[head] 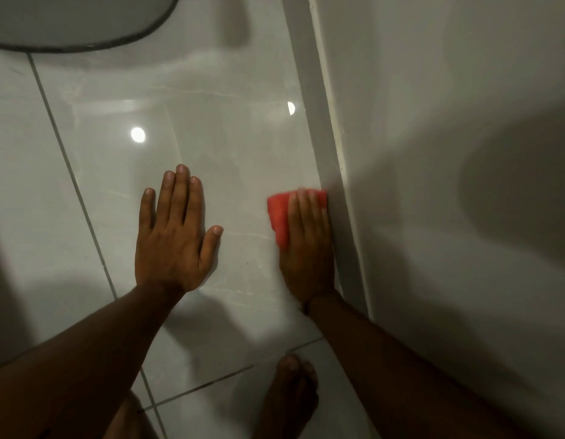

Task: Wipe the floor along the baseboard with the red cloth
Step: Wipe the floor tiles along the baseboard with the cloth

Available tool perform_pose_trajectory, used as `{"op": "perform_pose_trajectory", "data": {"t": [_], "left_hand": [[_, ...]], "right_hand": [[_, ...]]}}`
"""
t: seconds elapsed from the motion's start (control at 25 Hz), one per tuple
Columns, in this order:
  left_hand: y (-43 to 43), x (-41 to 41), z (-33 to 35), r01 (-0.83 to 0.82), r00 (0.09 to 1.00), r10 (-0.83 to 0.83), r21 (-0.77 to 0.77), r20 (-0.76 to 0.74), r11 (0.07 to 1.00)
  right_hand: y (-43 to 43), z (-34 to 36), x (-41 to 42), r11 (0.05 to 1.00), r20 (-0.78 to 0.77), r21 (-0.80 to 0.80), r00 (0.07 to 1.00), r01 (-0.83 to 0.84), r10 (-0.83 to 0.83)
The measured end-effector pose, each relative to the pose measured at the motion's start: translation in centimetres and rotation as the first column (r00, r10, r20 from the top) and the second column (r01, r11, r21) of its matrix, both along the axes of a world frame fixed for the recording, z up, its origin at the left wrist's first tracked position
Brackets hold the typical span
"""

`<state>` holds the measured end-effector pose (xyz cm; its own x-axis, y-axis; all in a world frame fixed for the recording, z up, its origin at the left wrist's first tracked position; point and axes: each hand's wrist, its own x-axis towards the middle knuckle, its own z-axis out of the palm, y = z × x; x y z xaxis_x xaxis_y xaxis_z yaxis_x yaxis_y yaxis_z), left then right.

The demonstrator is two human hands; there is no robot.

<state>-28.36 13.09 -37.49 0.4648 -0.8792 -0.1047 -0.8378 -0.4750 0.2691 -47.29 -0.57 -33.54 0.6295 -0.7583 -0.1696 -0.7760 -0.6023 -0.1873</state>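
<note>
1 red cloth (277,217), right hand (306,248) pressing

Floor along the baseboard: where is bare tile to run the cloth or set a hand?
Bare tile runs ahead of the red cloth along the baseboard up toward the grey mat. Another free patch lies between the left hand and right hand. Crowded near the foot below.

Entry: legible markings. Count: nil. I can read no text, label, brand, number or sign on anything in my head view.
</note>
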Motion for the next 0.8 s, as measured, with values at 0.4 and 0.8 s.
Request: {"op": "perform_pose_trajectory", "data": {"t": [0.4,0.8], "left_hand": [[0.0,0.1,-0.3,0.006,1.0,-0.006,0.015,0.002,1.0],[-0.1,0.2,-0.4,0.002,1.0,-0.002,0.02,0.005,1.0]], "right_hand": [[-1.2,-0.3,1.6,0.996,0.022,-0.044,0.997,0.073,-0.072],[-8.0,-0.6,8.3,0.995,-0.018,-0.044,0.996,-0.091,0.091]]}}
